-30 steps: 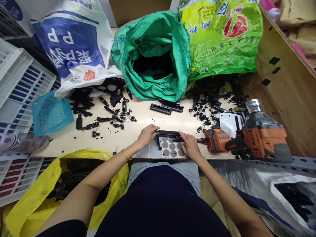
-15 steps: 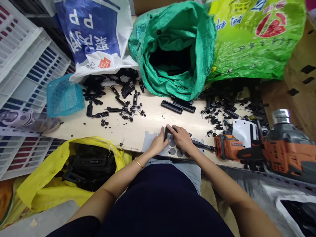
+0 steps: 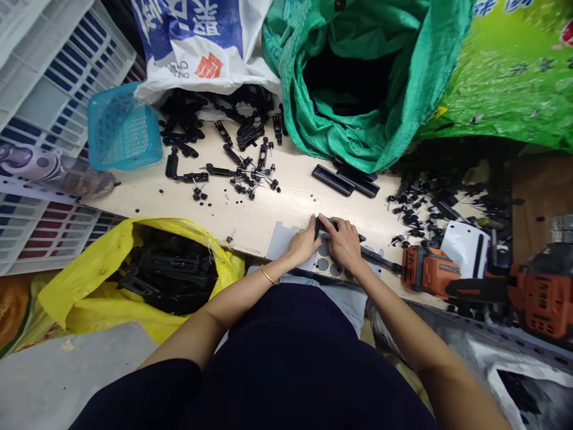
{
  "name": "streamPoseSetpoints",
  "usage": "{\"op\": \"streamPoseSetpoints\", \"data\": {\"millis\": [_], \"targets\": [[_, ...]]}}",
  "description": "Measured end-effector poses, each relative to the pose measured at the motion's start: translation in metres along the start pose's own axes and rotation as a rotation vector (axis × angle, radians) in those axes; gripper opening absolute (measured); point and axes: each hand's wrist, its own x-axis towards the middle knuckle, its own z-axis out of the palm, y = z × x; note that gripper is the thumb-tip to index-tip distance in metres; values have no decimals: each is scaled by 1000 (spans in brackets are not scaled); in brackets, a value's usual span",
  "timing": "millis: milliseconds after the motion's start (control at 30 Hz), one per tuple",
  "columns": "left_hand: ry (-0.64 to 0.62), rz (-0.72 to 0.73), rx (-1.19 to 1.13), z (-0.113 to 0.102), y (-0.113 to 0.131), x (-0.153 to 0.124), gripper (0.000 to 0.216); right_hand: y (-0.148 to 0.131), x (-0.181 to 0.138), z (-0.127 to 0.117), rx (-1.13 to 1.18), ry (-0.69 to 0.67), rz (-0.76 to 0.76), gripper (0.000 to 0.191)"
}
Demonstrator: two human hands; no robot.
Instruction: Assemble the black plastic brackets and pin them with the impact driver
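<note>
The left hand (image 3: 304,243) is pinching a black bar (image 3: 318,227) between thumb and fingers, while the right hand (image 3: 344,242) is lying over more of it with the fingers bent; how firmly the right is gripping, I cannot tell. The bar is resting over a grey plate (image 3: 281,237) marked with round dark discs, near the front edge of the worktop.

Behind it, a white-and-blue bag (image 3: 192,60) is showing large white Chinese characters upside down, cut off by the top edge, with an orange-red emblem and small lettering below. At right, a bright green bag (image 3: 510,77) is carrying blue and dark characters, too partial to read, and a sliver of a red mark. An orange battery pack (image 3: 430,272) is displaying "20V"; the lettering on the power tool (image 3: 541,304) beside it is staying too blurred to make out.

The pale wooden worktop (image 3: 286,209) is holding scattered black parts and screws (image 3: 257,179), and two long black cases (image 3: 333,179) are lying before a teal sack (image 3: 308,128). At left, a blue basket (image 3: 125,128) is standing beside slatted white crates (image 3: 58,65). Below the worktop, a yellow bag (image 3: 89,263) is gaping open, filled with black pieces.
</note>
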Motion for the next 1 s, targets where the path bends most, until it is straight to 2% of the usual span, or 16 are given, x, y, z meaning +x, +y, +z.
{"op": "streamPoseSetpoints", "data": {"millis": [133, 367, 467, 533, 600, 667, 700, 767, 833, 900, 1000], "targets": [[-25, -5, -4, 1, 3, 0, 73, 5, 1, 1, 122, 49, 17, 75], [-129, 37, -37, -8, -2, 6, 75, -2, 2, 7, -37, 10, 25, 64], [-187, 29, -110, -12, -4, 0, 84, -6, 2, 6, -2, 18, 21, 65], [-175, 61, -18, -20, -8, -8, 86, -4, -5, -1, 72, 72, -13, 68], [-54, 210, 185, -31, -14, -13, 80, 6, -21, -9, 139, 179, 22, 67], [82, 471, 374, -40, -19, -11, 77, 22, -43, -16, 166, 249, 147, 61], [113, 611, 443, -43, -21, -7, 79, 31, -55, -17, 169, 236, 203, 57], [67, 851, 554, -45, -20, 9, 83, 46, -75, -16, 193, 141, 253, 45], [-39, 991, 634, -46, -14, 26, 83, 53, -86, -13, 268, 66, 242, 32], [-113, 1064, 678, -48, -5, 39, 78, 50, -89, -14, 358, 74, 231, 28], [-111, 1089, 683, -50, 14, 39, 71, 33, -86, -28, 394, 118, 226, 28]]}}
